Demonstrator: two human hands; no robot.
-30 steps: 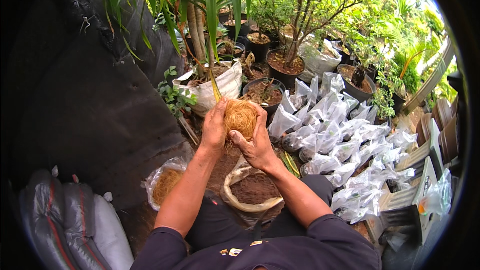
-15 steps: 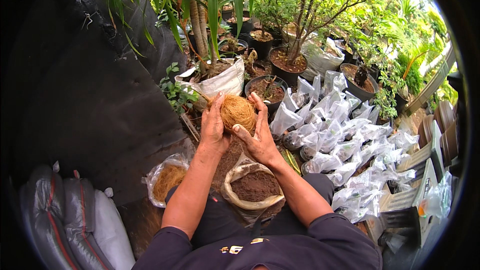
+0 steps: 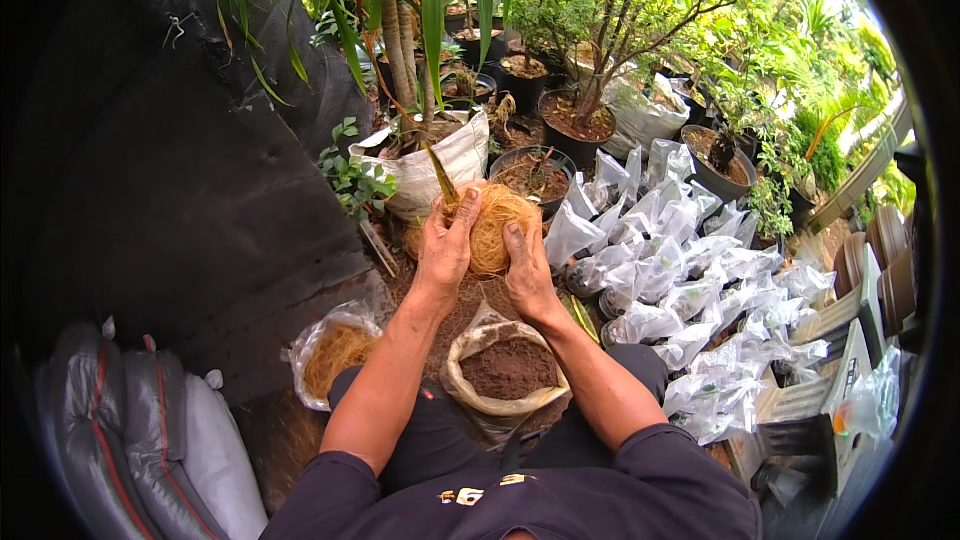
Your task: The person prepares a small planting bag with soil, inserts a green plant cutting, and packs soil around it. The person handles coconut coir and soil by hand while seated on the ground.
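A ball of golden-brown coconut fibre (image 3: 496,224) is held up in front of me between both hands. A pointed green leaf with yellow edges (image 3: 441,178) sticks up from its left side. My left hand (image 3: 444,250) is closed on the ball's left, its thumb and fingers at the base of the leaf. Curled around the right side is my right hand (image 3: 531,268), thumb pressed to the fibres. Below them stands an open plastic bag of dark brown soil (image 3: 508,370). Left of it, a clear bag holds loose fibre (image 3: 338,360).
Rows of plants wrapped in clear plastic bags (image 3: 690,285) stand on the right. Behind are potted plants (image 3: 575,125) and a white sack (image 3: 415,175) with a tall plant. Filled grey sacks (image 3: 160,440) lie at the lower left, beside a black sheet (image 3: 200,210).
The fibre ball has turned and come slightly to the right, and the pointed leaf now shows upright on its left. My right hand has swung up against the ball's side.
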